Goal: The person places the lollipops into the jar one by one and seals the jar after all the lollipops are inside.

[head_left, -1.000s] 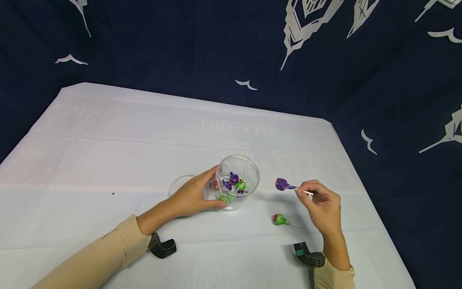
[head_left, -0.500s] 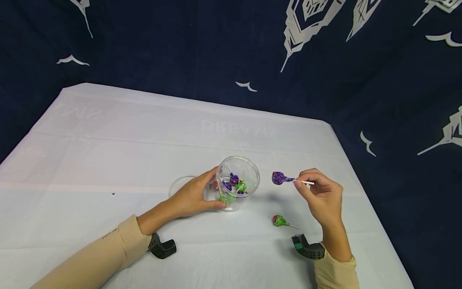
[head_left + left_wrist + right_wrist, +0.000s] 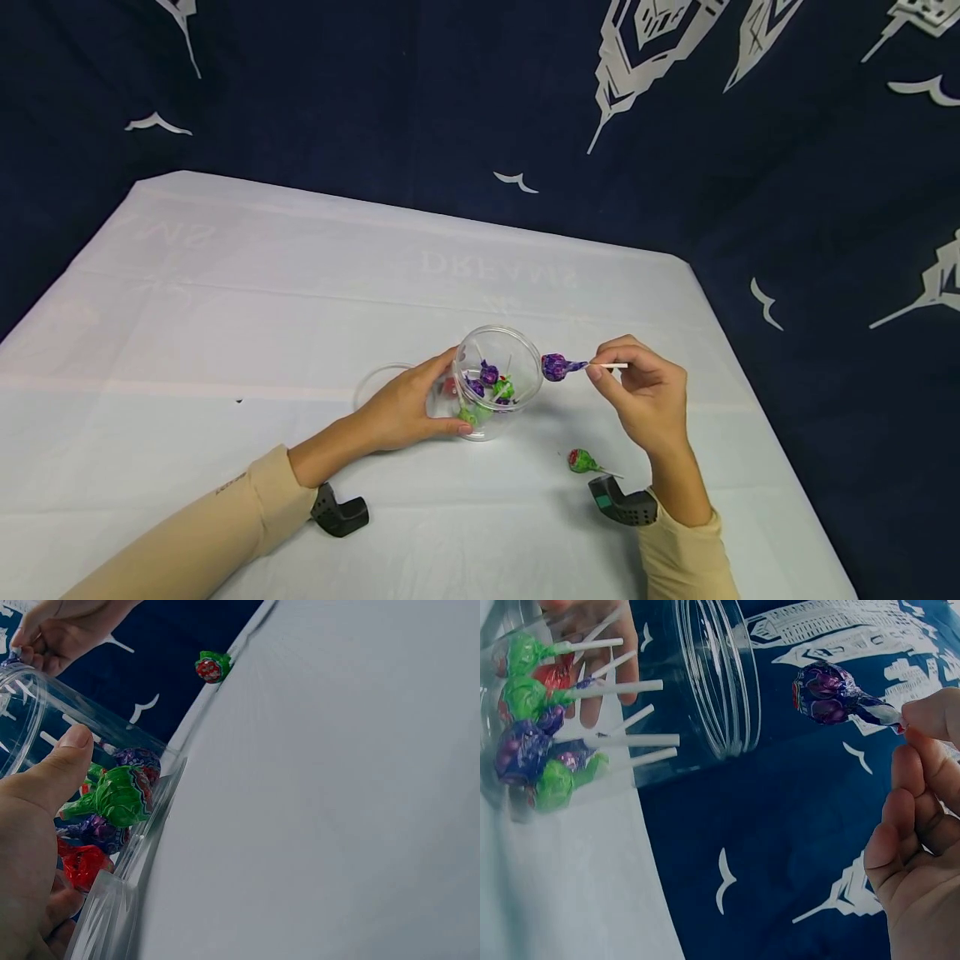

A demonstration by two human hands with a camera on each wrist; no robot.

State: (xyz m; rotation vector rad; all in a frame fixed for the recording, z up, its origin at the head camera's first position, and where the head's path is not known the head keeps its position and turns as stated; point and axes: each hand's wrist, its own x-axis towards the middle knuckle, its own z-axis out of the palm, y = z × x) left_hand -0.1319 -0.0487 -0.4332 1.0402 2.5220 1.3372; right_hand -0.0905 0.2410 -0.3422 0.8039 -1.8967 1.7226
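A clear plastic jar (image 3: 487,425) stands on the white table, its mouth uncovered. Inside lie several wrapped lollipops, among them a green one (image 3: 124,796), a red one (image 3: 84,864) and a purple one (image 3: 521,754), sticks pointing toward the mouth. My left hand (image 3: 408,408) grips the jar's side, thumb in front and fingers behind. Just right of the rim, my right hand (image 3: 645,392) pinches the stick of a purple lollipop (image 3: 555,367) between thumb and index finger, its head toward the jar. Below that hand, a green lollipop (image 3: 581,461) lies on the table.
A clear round lid (image 3: 367,379) lies on the table left of the jar, partly behind the left hand. The white tablecloth (image 3: 300,292) reaches back to a navy patterned cloth (image 3: 337,100). A small dark speck (image 3: 239,401) sits on the table at left.
My right hand has moved left and slightly up, bringing the purple lollipop from well right of the jar close to its rim. My left hand keeps hold of the jar in the same place.
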